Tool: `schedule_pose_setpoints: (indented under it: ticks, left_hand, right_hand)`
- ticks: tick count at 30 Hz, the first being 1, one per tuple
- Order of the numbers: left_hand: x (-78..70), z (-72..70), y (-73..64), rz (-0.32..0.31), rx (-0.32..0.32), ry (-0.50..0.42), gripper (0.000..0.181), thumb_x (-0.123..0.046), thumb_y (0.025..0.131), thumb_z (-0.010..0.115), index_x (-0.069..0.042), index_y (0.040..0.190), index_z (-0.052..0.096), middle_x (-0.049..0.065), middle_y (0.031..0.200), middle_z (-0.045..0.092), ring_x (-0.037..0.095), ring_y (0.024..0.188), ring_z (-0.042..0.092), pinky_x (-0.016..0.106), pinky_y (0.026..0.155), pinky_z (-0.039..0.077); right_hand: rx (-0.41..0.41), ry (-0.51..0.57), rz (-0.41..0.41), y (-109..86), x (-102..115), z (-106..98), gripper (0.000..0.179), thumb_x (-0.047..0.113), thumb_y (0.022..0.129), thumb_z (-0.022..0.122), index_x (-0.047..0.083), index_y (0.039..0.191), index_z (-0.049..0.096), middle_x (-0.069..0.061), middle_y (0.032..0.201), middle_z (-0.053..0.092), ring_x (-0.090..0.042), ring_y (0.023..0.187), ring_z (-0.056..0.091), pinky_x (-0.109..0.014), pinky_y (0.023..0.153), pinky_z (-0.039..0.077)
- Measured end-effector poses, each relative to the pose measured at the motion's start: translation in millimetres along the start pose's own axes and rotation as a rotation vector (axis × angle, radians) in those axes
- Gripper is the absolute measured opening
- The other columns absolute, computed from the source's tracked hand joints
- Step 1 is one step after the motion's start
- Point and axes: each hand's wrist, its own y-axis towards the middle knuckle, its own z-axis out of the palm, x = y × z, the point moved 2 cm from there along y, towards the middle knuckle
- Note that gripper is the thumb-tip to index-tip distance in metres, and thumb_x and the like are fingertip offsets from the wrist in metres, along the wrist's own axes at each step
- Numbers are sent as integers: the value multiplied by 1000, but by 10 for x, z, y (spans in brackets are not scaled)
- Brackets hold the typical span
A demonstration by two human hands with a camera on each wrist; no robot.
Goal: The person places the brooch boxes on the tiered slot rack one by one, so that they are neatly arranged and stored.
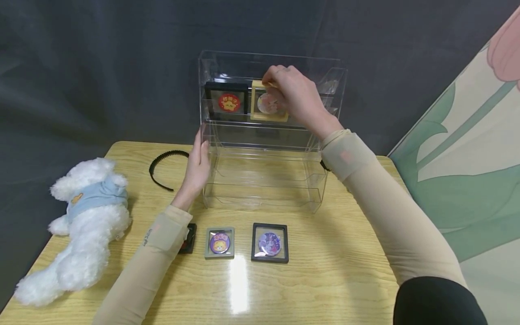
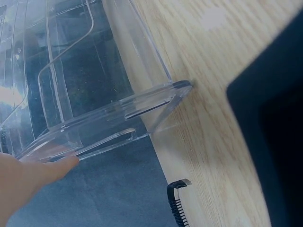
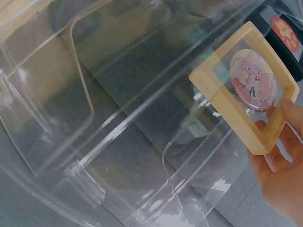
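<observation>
My right hand pinches a yellow display frame by its edge. A round pink badge sits behind the frame's clear film. This frame stands on the top tier of a clear acrylic rack, beside a black frame with a red star badge. Against the rack's left side rests my left hand, its fingers extended; the left wrist view shows a finger along the rack's clear edge, the rest of the hand being cut off.
On the table before the rack lie a grey frame, a dark frame with a purple badge, and another black frame partly behind the left sleeve. A black headband and a white plush toy lie to the left.
</observation>
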Motion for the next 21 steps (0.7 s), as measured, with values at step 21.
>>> schedule_pose_setpoints:
  ticks: [21]
  left_hand:
    - [28, 27, -1, 1, 3, -2, 56, -18, 119, 26, -15, 174, 13, 9, 176, 19, 29, 159, 23, 42, 129, 20]
  right_hand:
    - [37, 9, 21, -60, -27, 57, 25, 11, 111, 59, 3, 134, 63, -16, 131, 66, -33, 122, 62, -49, 107, 50]
